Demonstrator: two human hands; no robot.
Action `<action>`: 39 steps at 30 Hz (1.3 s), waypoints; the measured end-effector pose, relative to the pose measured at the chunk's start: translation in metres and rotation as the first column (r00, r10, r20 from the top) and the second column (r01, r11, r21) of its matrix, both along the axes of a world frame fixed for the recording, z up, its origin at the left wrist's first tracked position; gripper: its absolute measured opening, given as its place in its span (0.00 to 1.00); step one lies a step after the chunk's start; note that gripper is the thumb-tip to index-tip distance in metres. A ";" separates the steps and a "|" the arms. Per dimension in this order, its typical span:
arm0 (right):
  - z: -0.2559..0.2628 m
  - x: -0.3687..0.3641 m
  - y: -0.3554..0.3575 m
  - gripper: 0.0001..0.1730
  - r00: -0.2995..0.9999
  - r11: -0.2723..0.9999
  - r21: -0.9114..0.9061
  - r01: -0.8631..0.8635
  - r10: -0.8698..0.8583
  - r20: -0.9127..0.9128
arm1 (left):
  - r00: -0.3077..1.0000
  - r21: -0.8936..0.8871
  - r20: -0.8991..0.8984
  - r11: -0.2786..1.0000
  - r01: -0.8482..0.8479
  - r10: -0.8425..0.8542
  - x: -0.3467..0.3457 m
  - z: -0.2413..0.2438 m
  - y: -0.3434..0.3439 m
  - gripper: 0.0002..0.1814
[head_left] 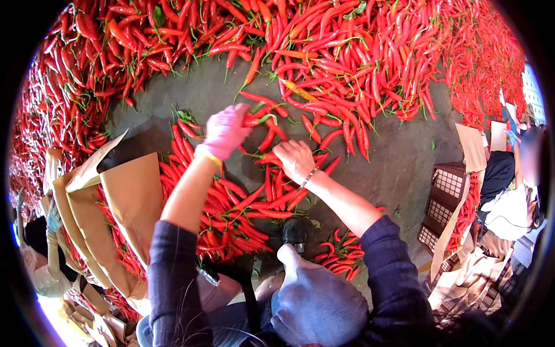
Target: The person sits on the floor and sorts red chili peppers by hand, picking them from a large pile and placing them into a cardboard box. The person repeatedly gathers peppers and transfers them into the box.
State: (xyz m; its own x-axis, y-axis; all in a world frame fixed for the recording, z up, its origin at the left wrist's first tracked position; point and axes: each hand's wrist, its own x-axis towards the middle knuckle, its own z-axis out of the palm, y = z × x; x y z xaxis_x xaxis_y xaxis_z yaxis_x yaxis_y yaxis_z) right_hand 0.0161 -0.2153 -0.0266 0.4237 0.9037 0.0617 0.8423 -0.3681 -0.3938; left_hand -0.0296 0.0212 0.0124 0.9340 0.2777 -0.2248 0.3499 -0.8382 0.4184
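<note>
My left hand (225, 130), in a pink glove with a yellow band at the wrist, has its fingers closed on red chili peppers (259, 120) with green stems. Close to its right, my bare right hand (295, 159) is bent down over red chilies on the floor; its fingertips are hidden, so I cannot tell whether it grips any. A bracelet circles that wrist. Below both hands lies a spread pile of red chilies (225, 217) on the grey floor (381, 173). One partly yellow chili (299, 90) lies at the edge of the large heap (347, 56) above.
A paper-lined container (130, 204) of chilies stands at my left. At the right is a brown plastic crate (443, 195) lined with paper. A small chili pile (342, 256) lies beside my black shoe (295, 234). Other people sit at both far sides.
</note>
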 end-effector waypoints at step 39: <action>0.032 -0.035 -0.098 0.22 0.260 0.459 -0.012 0.888 -0.525 -0.811 | 0.341 -0.786 -0.536 -0.308 -0.536 0.773 -0.136 -0.005 -0.119 0.13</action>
State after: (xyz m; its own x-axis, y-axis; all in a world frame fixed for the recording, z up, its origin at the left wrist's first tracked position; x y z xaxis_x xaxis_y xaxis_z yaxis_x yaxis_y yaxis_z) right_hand -0.0185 -0.3131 0.0055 0.9363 0.1486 -0.3183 -0.2568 -0.3287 -0.9089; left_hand -0.1657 -0.0973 0.0074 0.3430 0.5113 -0.7880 0.2457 0.7608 0.6006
